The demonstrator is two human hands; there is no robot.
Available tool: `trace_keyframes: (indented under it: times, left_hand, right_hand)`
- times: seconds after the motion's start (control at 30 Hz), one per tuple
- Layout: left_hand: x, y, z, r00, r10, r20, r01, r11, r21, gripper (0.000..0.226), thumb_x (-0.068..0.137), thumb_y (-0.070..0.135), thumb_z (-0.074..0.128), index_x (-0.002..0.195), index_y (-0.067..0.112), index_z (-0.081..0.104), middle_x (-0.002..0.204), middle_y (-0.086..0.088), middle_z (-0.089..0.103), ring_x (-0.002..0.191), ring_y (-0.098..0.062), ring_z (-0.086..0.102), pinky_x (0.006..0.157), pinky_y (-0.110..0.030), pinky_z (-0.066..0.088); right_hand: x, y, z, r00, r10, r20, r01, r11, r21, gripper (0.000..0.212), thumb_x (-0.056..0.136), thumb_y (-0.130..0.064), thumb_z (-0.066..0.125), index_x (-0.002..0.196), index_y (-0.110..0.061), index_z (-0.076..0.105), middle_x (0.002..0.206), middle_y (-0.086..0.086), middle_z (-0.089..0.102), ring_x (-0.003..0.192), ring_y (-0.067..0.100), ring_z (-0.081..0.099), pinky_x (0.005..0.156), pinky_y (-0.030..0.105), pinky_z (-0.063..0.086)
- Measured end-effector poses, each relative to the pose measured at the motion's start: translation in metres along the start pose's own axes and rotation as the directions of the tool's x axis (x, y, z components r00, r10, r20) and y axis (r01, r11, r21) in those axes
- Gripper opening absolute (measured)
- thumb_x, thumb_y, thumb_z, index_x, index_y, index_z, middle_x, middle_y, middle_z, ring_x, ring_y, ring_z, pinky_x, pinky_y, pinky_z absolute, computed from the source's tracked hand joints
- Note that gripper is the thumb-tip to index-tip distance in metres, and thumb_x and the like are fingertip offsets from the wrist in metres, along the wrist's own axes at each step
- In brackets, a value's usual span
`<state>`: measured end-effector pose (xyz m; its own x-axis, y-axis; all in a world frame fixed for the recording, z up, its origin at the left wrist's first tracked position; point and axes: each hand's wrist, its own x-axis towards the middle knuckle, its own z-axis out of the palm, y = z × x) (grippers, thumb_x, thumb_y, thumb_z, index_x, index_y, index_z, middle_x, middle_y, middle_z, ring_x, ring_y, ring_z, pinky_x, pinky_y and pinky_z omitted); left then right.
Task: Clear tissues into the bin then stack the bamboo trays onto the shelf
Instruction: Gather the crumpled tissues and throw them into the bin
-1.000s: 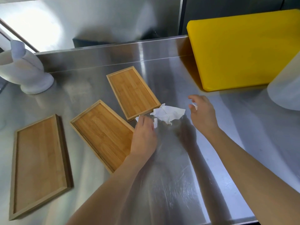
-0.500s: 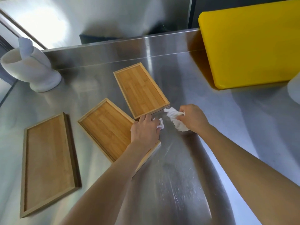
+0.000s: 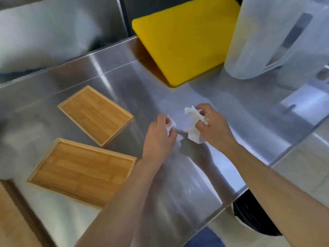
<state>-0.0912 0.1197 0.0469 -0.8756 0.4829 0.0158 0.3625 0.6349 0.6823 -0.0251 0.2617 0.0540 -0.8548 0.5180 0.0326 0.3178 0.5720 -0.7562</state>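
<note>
Both hands w/ tissues lifted off counter, right hand [image 3: 214, 128] tissue [image 3: 194, 125] raised, bin [image 3: 252, 221] now visible

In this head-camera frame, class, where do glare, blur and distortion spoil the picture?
Head view: glare streaks across the steel counter; motion blur softens the nearer bamboo tray and the jug; wide-angle distortion bends the counter edge; the hands cast a soft shadow under the larger tissue.

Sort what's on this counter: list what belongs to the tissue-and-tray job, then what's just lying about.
Job: small tissue in left hand; large tissue in right hand; far tray; near tray; black-lined bin.
Lying about: yellow board; plastic jug.
</note>
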Motion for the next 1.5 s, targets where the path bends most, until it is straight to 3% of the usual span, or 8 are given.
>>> trace_keyframes:
  times: [0.27,0.43,0.83,1.0,1.13,1.33,1.43,1.5]
  left_hand:
    - [-0.034,0.063,0.066,0.960,0.241,0.145,-0.254,0.964,0.078,0.023,0.094,0.017,0.045,0.111,0.011,0.058,0.104,-0.013,0.059,0.099,-0.027,0.052,0.079,-0.028,0.036]
    - [-0.045,0.119,0.115,0.903,0.368,0.220,-0.392,0.917,0.073,0.022,0.094,0.019,0.047,0.109,0.009,0.060,0.105,-0.013,0.060,0.104,-0.028,0.051,0.084,-0.035,0.039]
    - [-0.104,0.229,0.288,0.817,0.455,0.355,-0.477,0.879,-0.029,0.019,0.094,0.015,0.045,0.105,0.006,0.057,0.105,-0.011,0.060,0.099,-0.028,0.050,0.081,-0.032,0.037]
    - [-0.110,0.212,0.354,0.801,0.371,0.470,-0.446,0.893,0.055,0.020,0.094,0.012,0.041,0.108,0.006,0.055,0.105,-0.013,0.059,0.097,-0.030,0.051,0.085,-0.040,0.042]
    - [-0.100,0.187,0.421,0.815,0.304,0.493,-0.415,0.901,0.130,0.020,0.095,0.016,0.039,0.106,0.013,0.055,0.103,-0.006,0.060,0.099,-0.026,0.052,0.084,-0.031,0.027]
    - [-0.101,0.109,0.539,0.861,0.452,0.234,-0.454,0.890,-0.051,0.009,0.092,0.017,0.044,0.087,0.015,0.052,0.077,-0.009,0.058,0.072,-0.033,0.054,0.074,-0.029,0.031]
    - [-0.109,0.050,0.607,0.853,0.449,0.267,-0.449,0.891,-0.064,0.007,0.090,0.025,0.040,0.089,0.018,0.043,0.083,-0.013,0.061,0.076,-0.034,0.056,0.079,-0.032,0.035]
    - [-0.116,0.011,0.646,0.808,0.381,0.449,-0.484,0.865,0.137,0.028,0.089,0.035,0.035,0.102,0.017,0.051,0.105,-0.011,0.063,0.104,-0.035,0.056,0.104,-0.040,0.033]
  right_hand:
    - [-0.059,0.076,-0.082,0.960,0.195,-0.202,-0.222,0.967,-0.124,0.026,0.085,-0.010,0.046,0.105,-0.011,0.063,0.107,0.013,0.063,0.095,0.030,0.055,0.080,0.035,0.041]
    - [-0.091,0.123,-0.133,0.925,0.187,-0.330,-0.256,0.951,-0.176,0.025,0.092,-0.026,0.045,0.107,-0.011,0.058,0.107,0.007,0.059,0.086,0.024,0.053,0.071,0.029,0.033]
    - [-0.176,0.286,-0.227,0.887,0.314,-0.339,-0.337,0.941,-0.010,0.036,0.077,-0.019,0.031,0.106,-0.006,0.049,0.100,-0.001,0.041,0.086,0.017,0.043,0.075,0.029,0.033]
    - [-0.203,0.351,-0.204,0.840,0.472,-0.269,-0.477,0.878,0.053,0.038,0.088,-0.007,0.035,0.125,0.001,0.039,0.119,0.010,0.039,0.115,0.024,0.039,0.093,0.017,0.024]
    - [-0.209,0.402,-0.170,0.782,0.518,-0.347,-0.503,0.853,0.140,0.032,0.091,-0.001,0.039,0.123,0.005,0.040,0.115,0.011,0.038,0.114,0.028,0.041,0.091,0.015,0.024]
    - [-0.200,0.506,-0.080,0.746,0.445,-0.495,-0.422,0.891,0.165,0.032,0.089,-0.004,0.041,0.118,0.009,0.045,0.116,0.020,0.040,0.100,-0.012,0.029,0.090,-0.006,0.019]
    - [-0.197,0.568,-0.025,0.751,0.502,-0.429,-0.482,0.861,0.163,0.032,0.090,-0.005,0.044,0.120,0.008,0.044,0.124,0.024,0.040,0.102,0.004,0.037,0.091,0.008,0.028]
    - [-0.199,0.614,0.011,0.815,0.509,-0.277,-0.541,0.839,-0.049,0.043,0.090,-0.018,0.045,0.128,0.003,0.040,0.131,0.023,0.041,0.118,0.028,0.044,0.097,0.030,0.035]
